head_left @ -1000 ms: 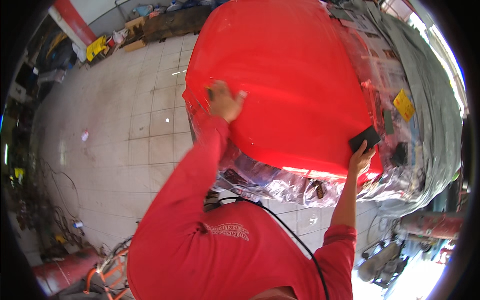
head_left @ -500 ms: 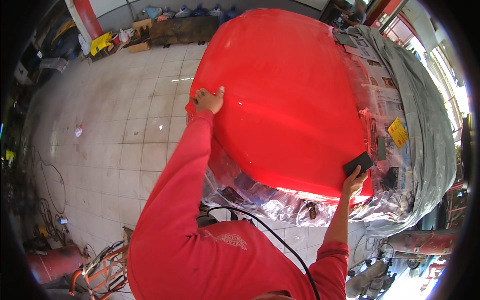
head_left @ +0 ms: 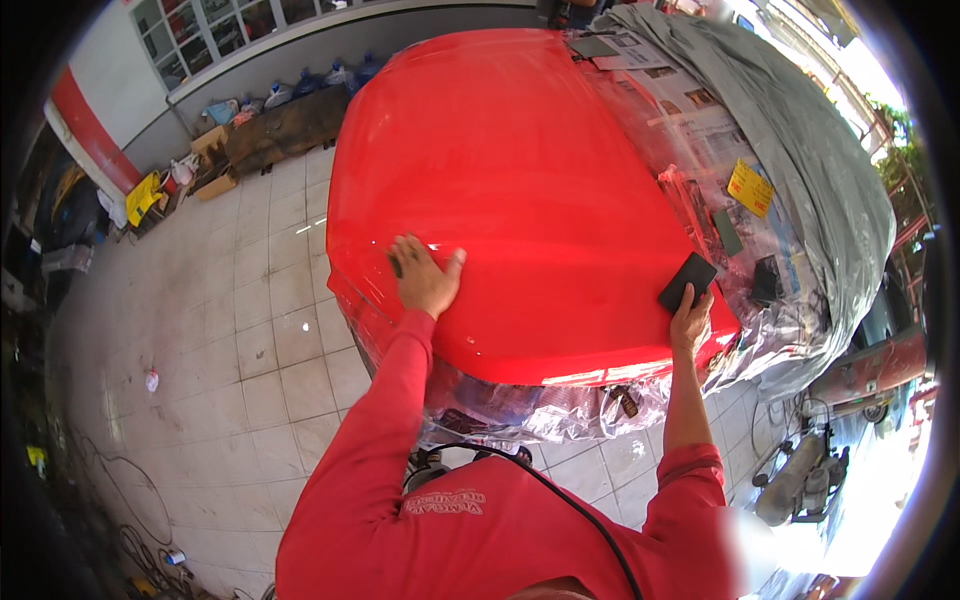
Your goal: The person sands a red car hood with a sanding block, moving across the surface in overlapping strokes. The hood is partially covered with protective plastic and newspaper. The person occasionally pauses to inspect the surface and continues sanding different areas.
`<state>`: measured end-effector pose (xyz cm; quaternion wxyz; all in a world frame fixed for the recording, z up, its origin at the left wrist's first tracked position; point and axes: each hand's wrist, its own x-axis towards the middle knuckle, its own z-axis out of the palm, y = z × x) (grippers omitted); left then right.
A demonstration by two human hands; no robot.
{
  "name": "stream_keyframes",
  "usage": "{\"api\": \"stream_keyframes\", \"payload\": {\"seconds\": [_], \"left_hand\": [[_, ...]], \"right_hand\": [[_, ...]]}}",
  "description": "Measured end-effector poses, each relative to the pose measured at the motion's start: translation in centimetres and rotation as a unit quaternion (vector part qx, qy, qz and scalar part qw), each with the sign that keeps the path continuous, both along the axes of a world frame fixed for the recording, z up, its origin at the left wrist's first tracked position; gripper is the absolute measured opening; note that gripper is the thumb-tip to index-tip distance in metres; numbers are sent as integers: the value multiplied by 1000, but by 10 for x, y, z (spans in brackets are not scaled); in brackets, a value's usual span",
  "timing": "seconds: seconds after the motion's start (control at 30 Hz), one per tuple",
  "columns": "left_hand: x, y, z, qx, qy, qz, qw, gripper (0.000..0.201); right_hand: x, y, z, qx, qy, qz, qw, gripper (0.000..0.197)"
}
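Note:
A glossy red car hood (head_left: 520, 190) fills the middle of the view. My left hand (head_left: 428, 284) lies on it near the left side, fingers stretched out and thumb apart. A small dark sliver shows by its outer fingers; I cannot make out what it is. At the hood's right, near the front corner, my right hand (head_left: 691, 318) grips a black rectangular sanding block (head_left: 687, 283) that rests on the red surface. Thumb and fingers hold the block's near end.
Newspaper (head_left: 693, 130) and clear plastic film (head_left: 530, 411) mask the car around the hood. A yellow packet (head_left: 750, 187) and a green-grey sheet (head_left: 727, 233) lie there. A grey cover (head_left: 810, 150) drapes further right. A black hose (head_left: 560, 487) crosses my body. Cardboard boxes (head_left: 212, 160) stand far left.
My view has shifted, so the hood sits further left. My left hand has come nearer and toward the right over the hood. My right hand still holds the sanding block near the right corner.

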<state>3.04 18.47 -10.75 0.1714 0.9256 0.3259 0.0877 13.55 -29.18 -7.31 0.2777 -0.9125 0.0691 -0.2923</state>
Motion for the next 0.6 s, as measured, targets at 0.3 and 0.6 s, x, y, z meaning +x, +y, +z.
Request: {"api": "stream_keyframes", "payload": {"seconds": [0.3, 0.6], "left_hand": [[8, 77, -5, -48, -3, 103, 994, 102], [-14, 144, -14, -186, -82, 127, 971, 106]], "right_hand": [[2, 6, -1, -15, 36, -43, 998, 65], [4, 3, -8, 28, 8, 19, 999, 70]]}}
